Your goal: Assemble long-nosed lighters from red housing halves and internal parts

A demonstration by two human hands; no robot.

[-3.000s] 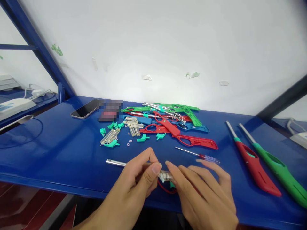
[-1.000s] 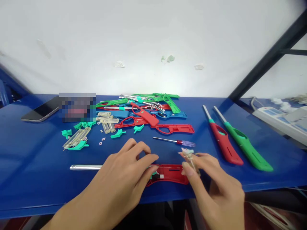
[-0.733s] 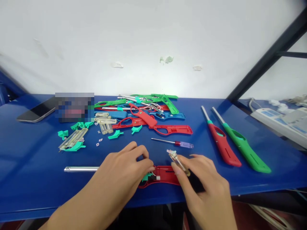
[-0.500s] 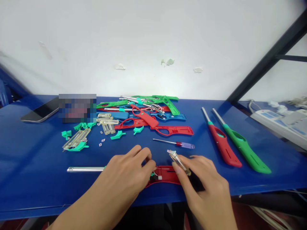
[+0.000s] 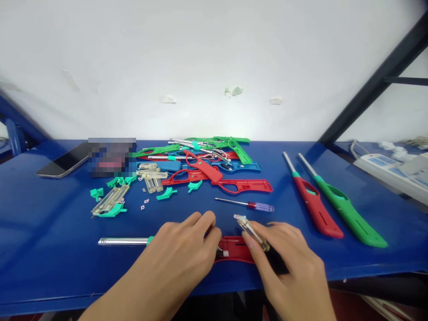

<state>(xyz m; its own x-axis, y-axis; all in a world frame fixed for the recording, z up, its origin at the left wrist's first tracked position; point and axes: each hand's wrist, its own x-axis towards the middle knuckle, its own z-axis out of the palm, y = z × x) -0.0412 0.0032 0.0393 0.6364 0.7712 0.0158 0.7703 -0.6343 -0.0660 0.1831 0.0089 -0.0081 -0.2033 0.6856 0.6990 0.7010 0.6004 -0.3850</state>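
Note:
My right hand (image 5: 284,254) pinches a clear fuel tank (image 5: 253,234) between thumb and fingers, tilted, with its valve end up and to the left. Below it lies an opened red lighter half-shell (image 5: 237,249), lying along the table's front with its silver tube (image 5: 123,241) pointing left. My left hand (image 5: 190,245) is closed over the middle of this shell; its fingertips are bent down, and what they grip is hidden behind them. A small white-and-black part (image 5: 223,253) shows in the shell beside the left fingers.
A screwdriver (image 5: 245,203) lies beyond my hands. Behind it is a pile of coloured shells (image 5: 203,167). Fuel tanks (image 5: 112,199) and green triggers (image 5: 166,193) lie at left, near a phone (image 5: 65,160). Whole red (image 5: 317,207) and green (image 5: 351,211) lighters lie at right.
My left hand has shifted slightly right along the shell, covering more of its inner parts. The right hand still holds the fuel tank. The whole view has shifted a little.

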